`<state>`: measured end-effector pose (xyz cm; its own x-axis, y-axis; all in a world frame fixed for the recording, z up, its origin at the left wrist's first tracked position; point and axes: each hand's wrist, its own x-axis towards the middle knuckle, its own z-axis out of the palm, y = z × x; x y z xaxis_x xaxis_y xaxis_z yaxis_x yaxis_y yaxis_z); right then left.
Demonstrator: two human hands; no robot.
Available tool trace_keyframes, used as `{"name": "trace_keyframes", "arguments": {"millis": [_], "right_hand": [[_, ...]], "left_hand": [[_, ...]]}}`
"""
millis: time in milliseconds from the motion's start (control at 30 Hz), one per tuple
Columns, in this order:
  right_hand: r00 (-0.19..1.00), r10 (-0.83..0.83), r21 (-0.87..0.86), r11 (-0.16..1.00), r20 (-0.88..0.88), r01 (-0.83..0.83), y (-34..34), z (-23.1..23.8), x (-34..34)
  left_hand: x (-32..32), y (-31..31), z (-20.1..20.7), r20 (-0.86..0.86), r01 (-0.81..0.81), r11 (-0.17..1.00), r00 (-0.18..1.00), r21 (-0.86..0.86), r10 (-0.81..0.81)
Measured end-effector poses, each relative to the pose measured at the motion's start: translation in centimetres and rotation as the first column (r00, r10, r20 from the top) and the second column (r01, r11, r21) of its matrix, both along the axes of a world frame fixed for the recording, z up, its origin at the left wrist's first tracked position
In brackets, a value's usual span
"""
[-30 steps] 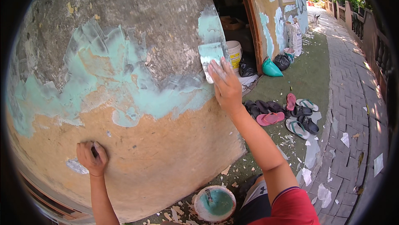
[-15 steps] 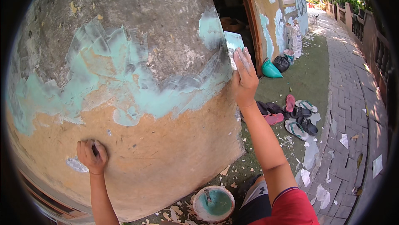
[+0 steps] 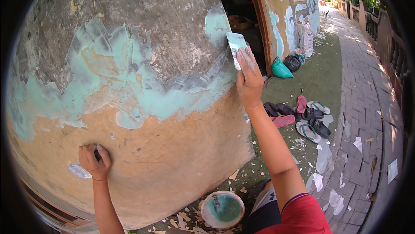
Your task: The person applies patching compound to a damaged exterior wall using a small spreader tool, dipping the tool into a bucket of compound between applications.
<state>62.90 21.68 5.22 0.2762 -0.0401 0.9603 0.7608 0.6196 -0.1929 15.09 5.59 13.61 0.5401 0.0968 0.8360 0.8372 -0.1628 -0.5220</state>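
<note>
Pressing a flat putty blade [image 3: 236, 49] against a weathered wall [image 3: 173, 39], the right hand [image 3: 249, 78] is seen raised at two o'clock, fingers clamped on the tool. Its long axis is tilted near upright, the blade lying just above the knuckles, at the edge of a pale green filler patch [image 3: 129, 91]. The left hand [image 3: 94, 161], curled shut on a small dark object, is braced at seven o'clock, well apart. A bucket [image 3: 222, 209] of green filler is set below.
</note>
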Motion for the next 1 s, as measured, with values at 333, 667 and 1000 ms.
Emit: {"name": "trace_keyframes", "arguments": {"millis": [333, 667, 1000], "right_hand": [[0.963, 0.093, 0.03, 0.996, -0.252, -0.088, -0.9, -0.6, 1.4], [0.785, 0.341, 0.046, 0.927, -0.518, -0.372, -3.4, 0.1, -0.2], [0.198, 0.432, 0.188, 0.699, -0.88, -0.689, -8.1, -13.1, -2.9]], "left_hand": [[0.3, -0.1, -0.1, 0.019, 0.024, 1.0, 1.0, -0.014, -0.023], [0.5, -0.4, 0.6, 0.011, 0.06, 0.998, 0.998, 0.008, -0.06], [0.4, -0.7, 0.3, 0.045, 0.114, 0.993, 0.993, -0.035, -0.113]]}}
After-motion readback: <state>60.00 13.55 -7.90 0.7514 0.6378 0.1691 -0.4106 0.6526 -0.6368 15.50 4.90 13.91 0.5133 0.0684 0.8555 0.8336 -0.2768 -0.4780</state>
